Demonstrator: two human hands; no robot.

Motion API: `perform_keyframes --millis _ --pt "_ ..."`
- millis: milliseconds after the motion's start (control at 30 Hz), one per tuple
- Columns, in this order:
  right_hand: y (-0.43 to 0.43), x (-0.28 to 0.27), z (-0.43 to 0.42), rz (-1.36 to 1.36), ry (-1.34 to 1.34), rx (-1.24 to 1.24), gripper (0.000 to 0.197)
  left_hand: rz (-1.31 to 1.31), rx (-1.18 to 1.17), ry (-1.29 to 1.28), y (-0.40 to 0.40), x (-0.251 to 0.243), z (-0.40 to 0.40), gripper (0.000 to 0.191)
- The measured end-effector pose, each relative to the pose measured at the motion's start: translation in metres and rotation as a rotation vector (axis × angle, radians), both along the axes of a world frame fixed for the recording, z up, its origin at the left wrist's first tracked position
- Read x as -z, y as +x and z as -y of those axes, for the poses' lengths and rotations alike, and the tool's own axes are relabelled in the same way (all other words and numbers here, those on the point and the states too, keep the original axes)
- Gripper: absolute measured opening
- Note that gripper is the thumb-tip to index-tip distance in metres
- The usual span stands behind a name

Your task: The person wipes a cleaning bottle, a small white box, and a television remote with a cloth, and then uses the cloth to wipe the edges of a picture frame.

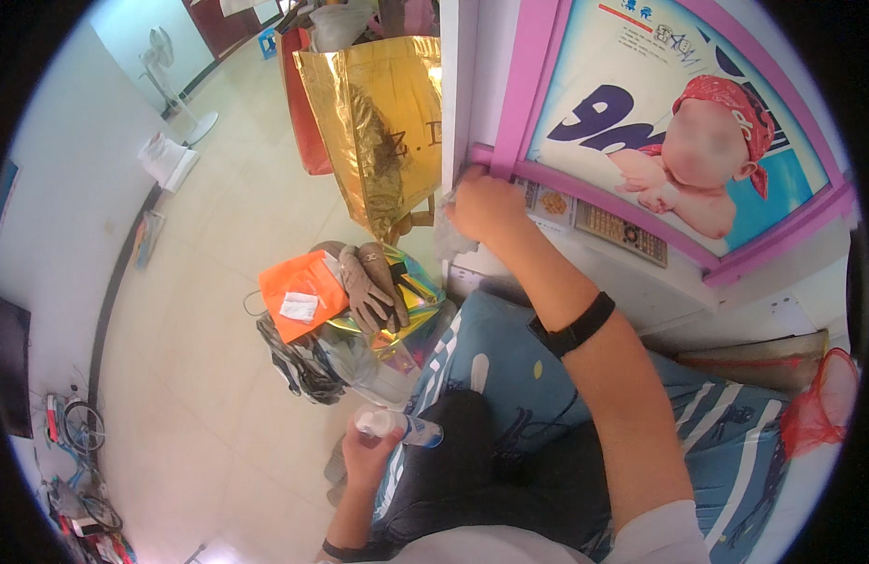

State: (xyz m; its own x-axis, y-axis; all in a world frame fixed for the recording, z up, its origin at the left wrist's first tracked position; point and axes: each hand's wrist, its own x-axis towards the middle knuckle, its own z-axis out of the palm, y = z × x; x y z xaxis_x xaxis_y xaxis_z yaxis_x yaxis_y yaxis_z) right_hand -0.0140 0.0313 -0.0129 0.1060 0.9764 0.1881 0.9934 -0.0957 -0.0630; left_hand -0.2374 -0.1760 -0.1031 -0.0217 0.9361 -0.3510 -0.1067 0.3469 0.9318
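My left hand (369, 451) is wrapped around the white top of a spray bottle (422, 431) with a blue-and-white body. The bottle lies tilted beside my dark-trousered knee, at the edge of the bed. Up at the headboard, my right hand (485, 204) presses a greyish cloth (457, 240) to the upright white edge of a panel (457, 92). Its fingers are bunched, and the cloth hangs below them. Right beside that hand runs the pink frame (519, 166) around a poster (618, 92).
A blue patterned bed sheet (519, 324) lies beneath me. Left of the bed are an orange bag (304, 289), brown gloves (367, 289) and a gold bag (378, 120). Under the pink frame sits a button-covered panel (621, 233). Red netting (815, 416) is at right, a standing fan (163, 56) far off.
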Motion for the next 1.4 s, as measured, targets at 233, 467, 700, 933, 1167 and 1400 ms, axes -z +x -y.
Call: perform_keyframes --millis 233,467,700,933,1167,1400 --pt "0.013 -0.005 -0.003 -0.176 -0.123 -0.031 0.049 -0.015 0.029 0.023 -0.007 0.005 0.002 0.035" --pt "0.017 -0.011 0.0 -0.138 -0.223 -0.064 0.045 -0.008 0.022 0.018 -0.007 0.003 0.003 0.034" --pt "0.018 -0.019 0.01 0.114 -0.29 -0.375 0.033 -0.004 -0.023 -0.009 -0.007 0.001 0.005 0.034" --pt "0.019 0.003 0.047 0.087 0.075 -0.466 0.035 -0.028 -0.005 0.003 -0.006 0.002 0.004 0.034" --pt "0.008 0.011 0.045 -0.276 0.136 -0.09 0.046 -0.051 -0.006 -0.025 -0.006 0.006 0.003 0.035" --pt "0.006 -0.005 0.006 -0.375 0.035 0.004 0.043 -0.045 0.008 0.031 -0.001 -0.003 0.003 0.033"
